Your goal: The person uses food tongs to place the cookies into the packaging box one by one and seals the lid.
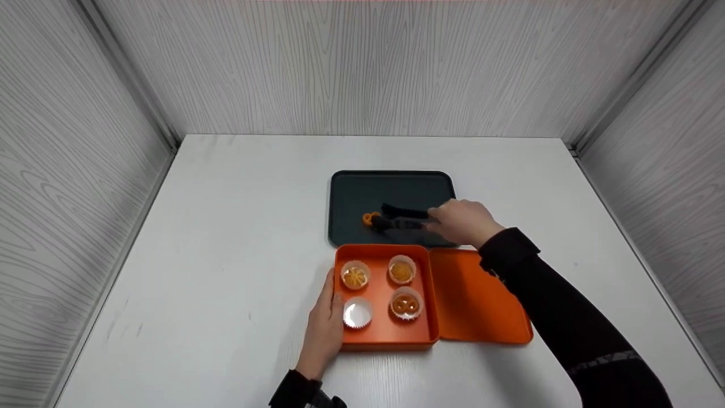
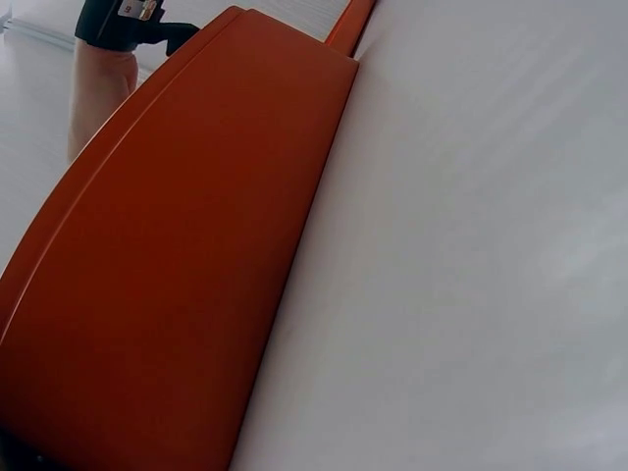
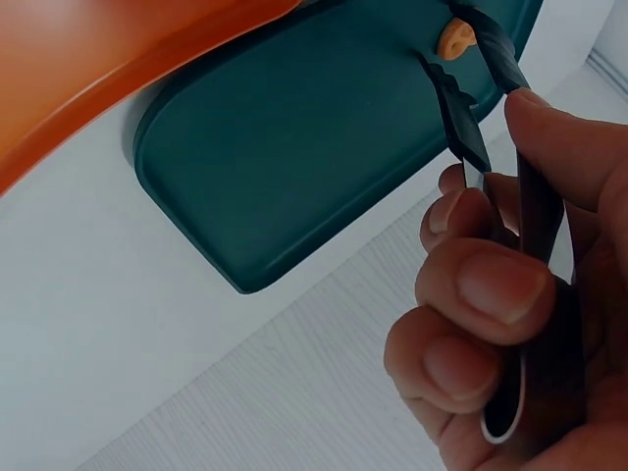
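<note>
My right hand [image 1: 465,222] grips black tongs [image 3: 543,226], their two tips spread apart over the dark green tray [image 1: 391,187]. A small pretzel-shaped cookie [image 3: 456,39] lies on the tray right by the tips. My left hand [image 1: 324,331] holds the left wall of the orange box [image 1: 388,340], thumb over the rim; its fingers are mostly hidden in the left wrist view. In the box stand paper cups: one with a flower-shaped cookie [image 1: 355,276], one with a swirled cookie [image 1: 401,271], one with a pretzel cookie [image 1: 405,305], and a bare white cup [image 1: 357,313].
An orange lid [image 1: 481,306] lies flat against the box's right side, partly under my right forearm. The tray sits directly behind the box. Wood-grain panels [image 1: 362,68] enclose the white table [image 1: 243,215] at the back and both sides.
</note>
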